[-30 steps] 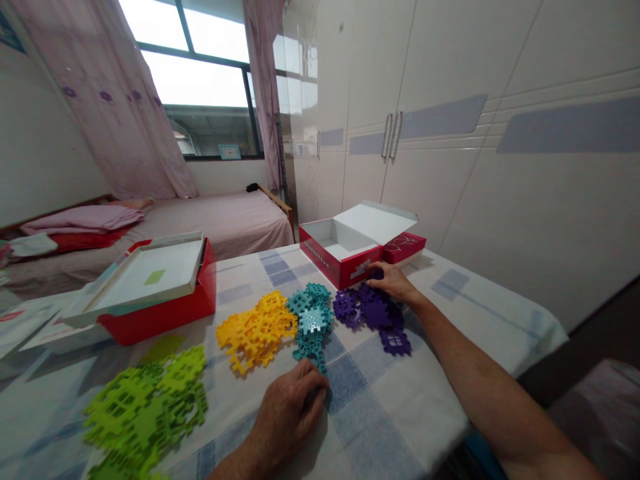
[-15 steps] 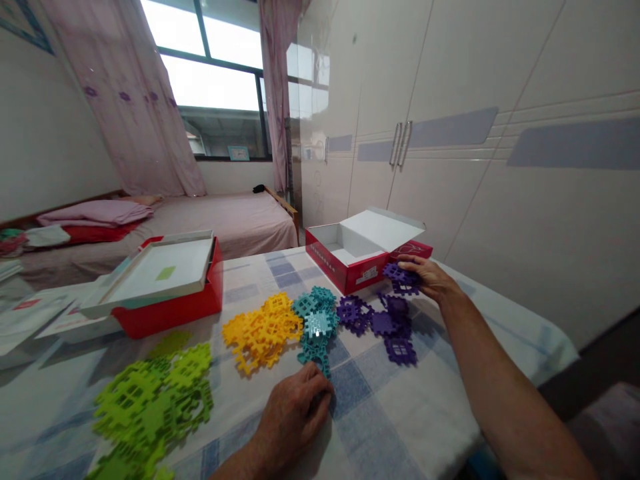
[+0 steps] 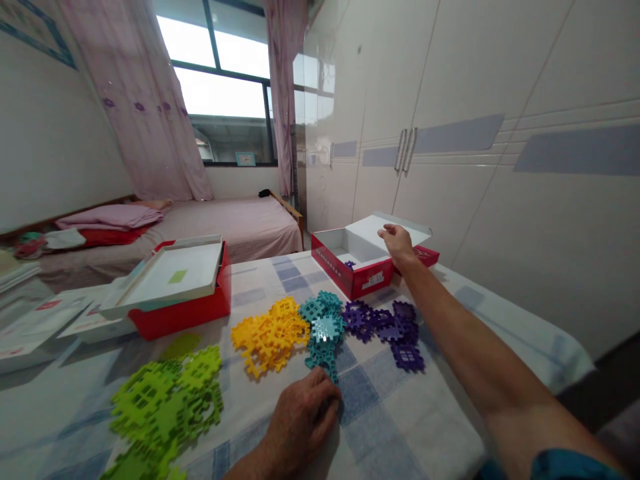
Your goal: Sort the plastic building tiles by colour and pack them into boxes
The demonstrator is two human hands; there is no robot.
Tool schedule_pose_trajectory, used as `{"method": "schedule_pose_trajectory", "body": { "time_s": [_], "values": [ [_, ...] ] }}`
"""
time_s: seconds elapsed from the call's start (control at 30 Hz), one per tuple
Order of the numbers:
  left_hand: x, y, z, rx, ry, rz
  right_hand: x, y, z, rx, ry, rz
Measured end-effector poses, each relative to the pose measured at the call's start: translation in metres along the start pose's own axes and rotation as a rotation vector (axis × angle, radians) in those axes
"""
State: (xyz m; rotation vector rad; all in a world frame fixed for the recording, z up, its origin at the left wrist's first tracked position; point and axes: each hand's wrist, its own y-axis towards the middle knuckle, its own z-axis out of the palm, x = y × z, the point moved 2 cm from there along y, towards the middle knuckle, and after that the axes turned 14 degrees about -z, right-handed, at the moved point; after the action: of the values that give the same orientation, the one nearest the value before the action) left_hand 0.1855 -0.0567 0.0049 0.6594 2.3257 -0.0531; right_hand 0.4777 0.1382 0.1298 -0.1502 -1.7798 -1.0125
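My right hand hovers over the open red box at the table's far side, its fingers loosely apart and holding nothing. A purple piece lies inside the box. Between the box and me lies a heap of purple interlocking pieces. My left hand rests palm down on the checked tablecloth, with its fingertips at the near end of the teal pieces. Yellow pieces lie left of the teal ones, and green pieces lie at the near left.
A second red box with a white tray-like lid stands at the left, with papers beside it. Behind the table are a bed, a window with pink curtains, and white wardrobe doors on the right.
My right hand picked up purple pieces from the heap, rose to the red box and let go; a purple piece now lies inside. The left hand stayed put.
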Motion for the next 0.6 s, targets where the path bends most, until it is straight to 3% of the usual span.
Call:
{"method": "schedule_pose_trajectory", "body": {
  "time_s": [0.1,0.23,0.3,0.4,0.6],
  "values": [
    [0.0,0.001,0.0,0.005,-0.009,0.0,-0.007,-0.043,-0.025,0.16,-0.181,-0.155],
    [0.002,0.001,0.001,0.005,-0.011,0.014,-0.018,-0.113,-0.038,0.722,-0.38,-0.301],
    [0.003,0.001,0.001,0.008,0.001,0.008,-0.021,-0.139,-0.034,0.89,-0.469,-0.387],
    [0.003,0.002,0.001,0.013,0.017,-0.006,-0.023,-0.158,-0.023,0.972,-0.596,-0.455],
    [0.002,0.002,0.001,0.021,0.007,0.004,-0.022,-0.162,-0.014,0.941,-0.653,-0.484]
  ]
}}
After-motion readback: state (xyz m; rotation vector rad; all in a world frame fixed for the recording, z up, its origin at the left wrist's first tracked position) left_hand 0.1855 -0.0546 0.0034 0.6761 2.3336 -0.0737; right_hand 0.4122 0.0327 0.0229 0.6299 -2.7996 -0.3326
